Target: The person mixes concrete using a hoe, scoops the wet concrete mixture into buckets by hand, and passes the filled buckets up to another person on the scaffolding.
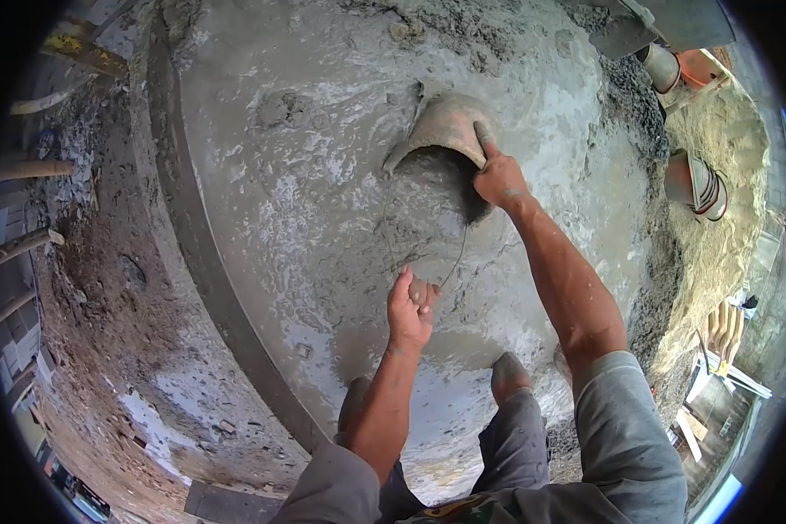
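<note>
A mud-coated bucket (pixel 450 122) lies tipped on its side in wet grey concrete (pixel 323 218), its dark mouth facing me. My right hand (pixel 500 177) grips the bucket's rim on the right, with the index finger stretched along its outer wall. Nearer to my body, my left hand (pixel 413 306) is closed on the thin wire handle (pixel 459 255), which runs up to the bucket's mouth. Part of the handle is hidden in the left fist. How much concrete is inside the bucket cannot be made out in the shadow.
A long straight form edge (pixel 205 262) borders the concrete on the left, with rough soil (pixel 140 314) beyond. Stacked buckets (pixel 695 185) stand on a sand pile (pixel 729 131) at right. My boots (pixel 510 377) stand in the wet concrete. Wooden poles (pixel 31 169) jut in at far left.
</note>
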### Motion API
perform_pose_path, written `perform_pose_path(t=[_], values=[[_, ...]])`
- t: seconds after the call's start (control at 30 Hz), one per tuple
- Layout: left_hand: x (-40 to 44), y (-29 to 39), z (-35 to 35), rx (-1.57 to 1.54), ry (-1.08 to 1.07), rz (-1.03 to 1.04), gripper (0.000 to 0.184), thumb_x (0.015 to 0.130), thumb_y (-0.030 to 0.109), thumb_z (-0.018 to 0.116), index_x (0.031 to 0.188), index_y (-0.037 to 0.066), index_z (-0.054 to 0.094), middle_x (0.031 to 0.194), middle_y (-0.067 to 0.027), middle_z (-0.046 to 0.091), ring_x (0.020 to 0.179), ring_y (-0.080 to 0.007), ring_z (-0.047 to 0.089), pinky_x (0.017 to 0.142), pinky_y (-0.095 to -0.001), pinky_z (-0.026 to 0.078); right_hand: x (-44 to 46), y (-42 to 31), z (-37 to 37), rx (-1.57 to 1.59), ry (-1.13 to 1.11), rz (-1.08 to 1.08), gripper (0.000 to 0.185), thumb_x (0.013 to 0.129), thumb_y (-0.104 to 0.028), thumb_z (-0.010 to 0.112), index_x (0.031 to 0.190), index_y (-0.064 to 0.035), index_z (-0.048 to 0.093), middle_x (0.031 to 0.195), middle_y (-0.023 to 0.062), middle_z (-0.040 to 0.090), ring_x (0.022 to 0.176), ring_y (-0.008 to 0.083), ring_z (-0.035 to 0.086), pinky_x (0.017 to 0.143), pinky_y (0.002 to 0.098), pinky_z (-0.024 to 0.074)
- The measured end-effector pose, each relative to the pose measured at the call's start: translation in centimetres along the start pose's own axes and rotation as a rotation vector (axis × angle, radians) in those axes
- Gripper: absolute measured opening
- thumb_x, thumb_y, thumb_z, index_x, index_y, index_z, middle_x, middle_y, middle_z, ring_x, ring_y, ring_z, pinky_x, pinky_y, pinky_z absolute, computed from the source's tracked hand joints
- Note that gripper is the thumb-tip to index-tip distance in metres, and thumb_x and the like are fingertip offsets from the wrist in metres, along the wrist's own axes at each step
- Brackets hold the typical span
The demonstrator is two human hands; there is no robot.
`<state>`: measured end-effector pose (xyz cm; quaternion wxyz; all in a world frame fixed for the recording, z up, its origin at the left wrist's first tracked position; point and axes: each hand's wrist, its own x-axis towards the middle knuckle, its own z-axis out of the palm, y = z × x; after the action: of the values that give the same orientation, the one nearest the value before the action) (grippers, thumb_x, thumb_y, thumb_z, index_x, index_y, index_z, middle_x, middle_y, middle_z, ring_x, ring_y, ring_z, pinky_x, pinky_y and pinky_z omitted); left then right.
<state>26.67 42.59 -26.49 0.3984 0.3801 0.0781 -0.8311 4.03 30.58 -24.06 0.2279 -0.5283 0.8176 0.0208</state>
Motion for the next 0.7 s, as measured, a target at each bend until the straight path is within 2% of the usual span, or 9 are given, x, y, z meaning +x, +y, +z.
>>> perform_pose_path(t=[0.2,0.27,0.3,0.37,0.43,0.5,0.6,0.63,0.7], values=[[-13.3,1.3,-4.3,-0.052,0.351,0.014,0.037,0.088,0.031,0.055,0.06,0.017,0.035,0.045,0.0039,0.024,0.04,-0.012,0.029,0.064,-0.0352,0.041,-10.3,-8.1,7.0,-0.083,-0.348,0.046,0.086,0.069,-0.009,0.048,0.144,-0.0131,0.005,0.099,0.0246,0.062,0.092,0.039,0.06,0.081,0.0422,0.0476],[-15.4,1.8,-3.8,0.066,0.435,0.017,0.037,0.087,0.032,0.056,0.06,0.017,0.035,0.045,0.0043,0.024,0.04,-0.0116,0.029,0.061,-0.0348,0.041,-13.0,-6.0,9.2,0.02,-0.262,-0.034,0.082,0.07,-0.006,0.048,0.144,-0.0157,0.013,0.091,0.0234,0.063,0.087,0.0379,0.061,0.077,0.0445,0.0483],[-16.2,1.8,-2.3,0.152,0.477,0.032,0.032,0.086,0.035,0.057,0.064,0.014,0.045,0.048,0.0032,0.03,0.041,-0.0112,0.031,0.057,-0.0331,0.04,-13.7,-4.0,10.5,0.079,-0.221,-0.059,0.08,0.07,-0.005,0.048,0.143,-0.017,0.018,0.087,0.0228,0.063,0.084,0.0374,0.062,0.075,0.0457,0.0486],[-17.6,1.5,1.8,0.387,0.543,0.055,0.029,0.085,0.035,0.058,0.07,0.011,0.052,0.051,0.0012,0.036,0.044,-0.0109,0.034,0.055,-0.0314,0.038,-12.8,0.9,11.9,0.391,-0.51,0.221,0.066,0.07,-0.003,0.05,0.134,-0.0155,0.038,0.082,0.0145,0.062,0.076,0.0313,0.062,0.064,0.0451,0.0502],[-16.1,0.9,6.0,0.602,0.535,0.13,0.03,0.085,0.036,0.058,0.076,0.007,0.058,0.056,-0.0012,0.044,0.049,-0.012,0.039,0.055,-0.031,0.038,-14.9,2.8,10.5,0.78,-0.521,0.379,0.046,0.07,-0.003,0.052,0.116,-0.007,0.051,0.082,0.0105,0.057,0.07,0.0267,0.059,0.054,0.0426,0.0488],[-16.6,-1.2,8.4,0.852,0.494,0.132,0.034,0.084,0.036,0.059,0.081,0.002,0.061,0.062,-0.0038,0.051,0.055,-0.0144,0.046,0.057,-0.0321,0.039,-16.8,6.6,12.9,1.08,-0.652,0.622,0.036,0.07,-0.003,0.051,0.106,0.0002,0.052,0.083,0.0126,0.057,0.066,0.0286,0.057,0.052,0.0427,0.0473],[-18.3,-2.7,13.7,1.195,0.413,0.04,0.037,0.084,0.036,0.059,0.084,-0.001,0.061,0.071,-0.0075,0.059,0.069,-0.0198,0.054,0.066,-0.0329,0.042,-20.8,11.0,17.0,1.245,-0.608,0.898,0.031,0.071,-0.004,0.051,0.101,0.0053,0.051,0.085,0.0131,0.056,0.068,0.0279,0.056,0.052,0.0416,0.0459],[-19.0,-2.8,15.0,1.2,0.378,0.028,0.044,0.084,0.036,0.058,0.093,-0.006,0.059,0.083,-0.0138,0.063,0.079,-0.0242,0.058,0.074,-0.0334,0.044,-22.8,11.7,16.4,1.283,-0.59,0.946,0.03,0.071,-0.005,0.051,0.1,0.0051,0.051,0.085,0.0132,0.056,0.069,0.0281,0.056,0.053,0.0419,0.0457],[-19.9,-2.8,14.7,1.253,0.455,0.067,0.04,0.084,0.036,0.058,0.089,-0.004,0.061,0.078,-0.0153,0.061,0.076,-0.0221,0.058,0.07,-0.0338,0.044,-24.9,10.0,14.7,1.379,-0.534,1.001,0.028,0.071,-0.005,0.052,0.098,0.0048,0.051,0.087,0.0134,0.055,0.072,0.0285,0.056,0.056,0.0424,0.0452]])
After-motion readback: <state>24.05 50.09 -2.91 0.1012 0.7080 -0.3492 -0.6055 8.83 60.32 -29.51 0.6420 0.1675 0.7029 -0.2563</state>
